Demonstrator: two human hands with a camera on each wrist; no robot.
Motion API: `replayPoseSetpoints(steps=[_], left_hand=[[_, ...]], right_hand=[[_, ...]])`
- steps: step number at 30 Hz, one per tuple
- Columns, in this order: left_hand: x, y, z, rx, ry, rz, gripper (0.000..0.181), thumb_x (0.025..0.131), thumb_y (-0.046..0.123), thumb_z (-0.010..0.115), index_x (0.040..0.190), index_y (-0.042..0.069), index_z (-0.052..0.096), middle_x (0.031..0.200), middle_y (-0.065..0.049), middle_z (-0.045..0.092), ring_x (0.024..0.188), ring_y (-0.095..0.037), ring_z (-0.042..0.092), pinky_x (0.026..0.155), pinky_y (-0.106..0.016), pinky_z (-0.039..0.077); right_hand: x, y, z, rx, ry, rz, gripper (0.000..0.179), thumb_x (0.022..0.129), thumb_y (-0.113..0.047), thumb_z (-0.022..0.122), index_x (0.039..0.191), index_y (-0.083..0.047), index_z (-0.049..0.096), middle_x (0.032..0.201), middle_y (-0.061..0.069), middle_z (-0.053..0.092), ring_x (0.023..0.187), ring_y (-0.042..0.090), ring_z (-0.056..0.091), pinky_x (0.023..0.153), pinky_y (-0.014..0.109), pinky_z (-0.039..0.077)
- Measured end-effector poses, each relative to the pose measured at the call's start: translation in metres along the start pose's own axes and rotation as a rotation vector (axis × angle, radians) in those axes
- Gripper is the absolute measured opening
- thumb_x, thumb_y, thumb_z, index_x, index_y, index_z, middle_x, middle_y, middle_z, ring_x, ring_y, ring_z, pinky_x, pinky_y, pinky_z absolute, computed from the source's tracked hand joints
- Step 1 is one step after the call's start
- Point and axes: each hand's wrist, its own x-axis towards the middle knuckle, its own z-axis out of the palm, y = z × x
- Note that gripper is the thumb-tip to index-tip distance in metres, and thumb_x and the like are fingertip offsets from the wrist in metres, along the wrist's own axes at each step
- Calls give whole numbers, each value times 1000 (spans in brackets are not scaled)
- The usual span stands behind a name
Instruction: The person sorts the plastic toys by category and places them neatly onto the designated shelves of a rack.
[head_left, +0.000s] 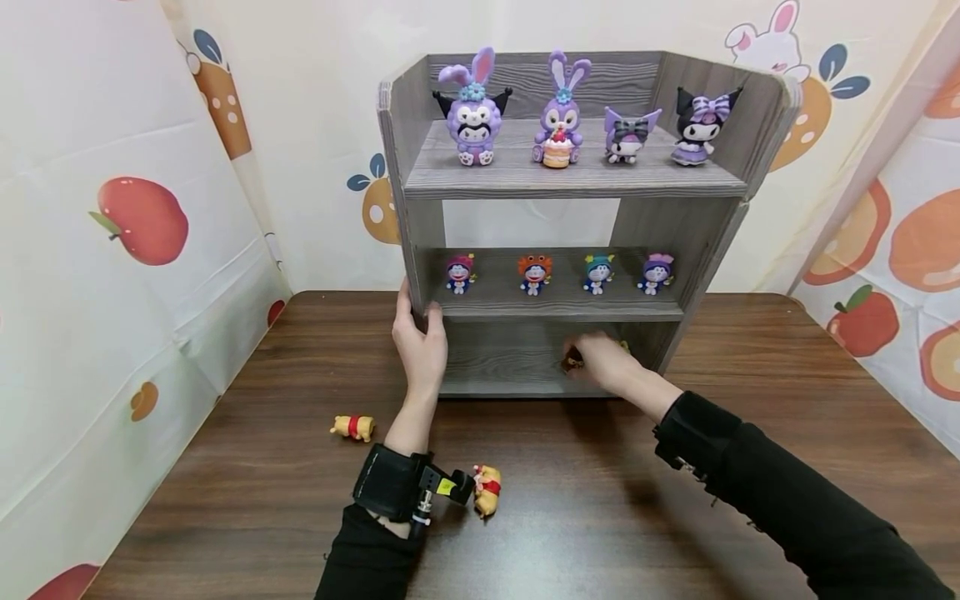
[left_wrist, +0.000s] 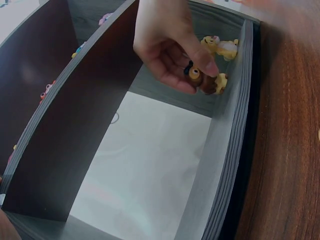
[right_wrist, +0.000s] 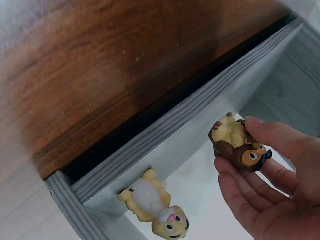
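Note:
A grey wooden shelf unit (head_left: pixel 573 187) stands on the brown table. My left hand (head_left: pixel 420 342) grips the lower edge of its left side panel, thumb at the front and fingers along the outer side. Between thumb and fingertips my right hand (head_left: pixel 600 362) pinches a small brown owl figurine (right_wrist: pixel 237 142), cream at the belly with an orange face. The owl is close over the bottom shelf board (right_wrist: pixel 192 120). Beside it, toward the right end of that shelf, sits a yellow figurine with a pale belly (right_wrist: pixel 147 197); my right hand mostly hides it in the head view.
Several purple figurines, one a rabbit with a cake (head_left: pixel 557 125), line the top shelf. On the middle shelf stand small blue figurines in coloured hats, such as an orange one (head_left: pixel 534 275). Two yellow bear figurines lie on the table, one left (head_left: pixel 352 427), one by my left wrist (head_left: pixel 487 490).

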Motion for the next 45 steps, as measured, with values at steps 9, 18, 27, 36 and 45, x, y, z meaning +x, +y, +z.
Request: replayPoseSetpoints(steps=[9, 18, 27, 36, 45], left_hand=[[0, 0, 1, -9, 0, -3, 45, 81, -13, 42, 127, -12, 38, 127, -24, 43, 116, -31, 41, 96, -39, 31], [0, 1, 2, -17, -2, 3, 46, 81, -13, 42, 127, -12, 37, 127, -24, 43, 116, -32, 41, 96, -39, 31], [1, -1, 2, -17, -2, 23, 46, 81, -15, 41, 127, -12, 38, 126, -25, 43, 115, -32, 41, 95, -39, 31], [1, -5, 0, -5, 2, 5, 46, 82, -13, 42, 127, -10, 38, 127, -21, 44, 116, -26, 42, 96, -37, 31], [0, 1, 0, 2, 2, 3, 46, 81, -13, 42, 127, -12, 38, 127, -23, 44, 116, -29, 42, 96, -38, 31]], right_hand=[[8, 19, 8, 48, 5, -11, 16, 74, -8, 68, 86, -3, 58, 78, 7, 55, 69, 19, 50, 61, 33, 42], [6, 4, 2, -34, -1, 23, 21, 72, -3, 70, 89, 3, 59, 81, 10, 58, 71, 21, 52, 63, 34, 43], [10, 7, 3, 14, -27, 9, 17, 73, -1, 68, 86, 1, 58, 75, 6, 55, 67, 18, 49, 59, 32, 40], [9, 7, 2, 9, -44, 13, 23, 73, -2, 68, 94, 3, 58, 82, 9, 57, 73, 21, 52, 64, 35, 43], [-2, -3, -10, 3, 30, 54, 41, 73, -8, 71, 109, 5, 56, 101, 18, 59, 89, 30, 57, 74, 41, 44]])
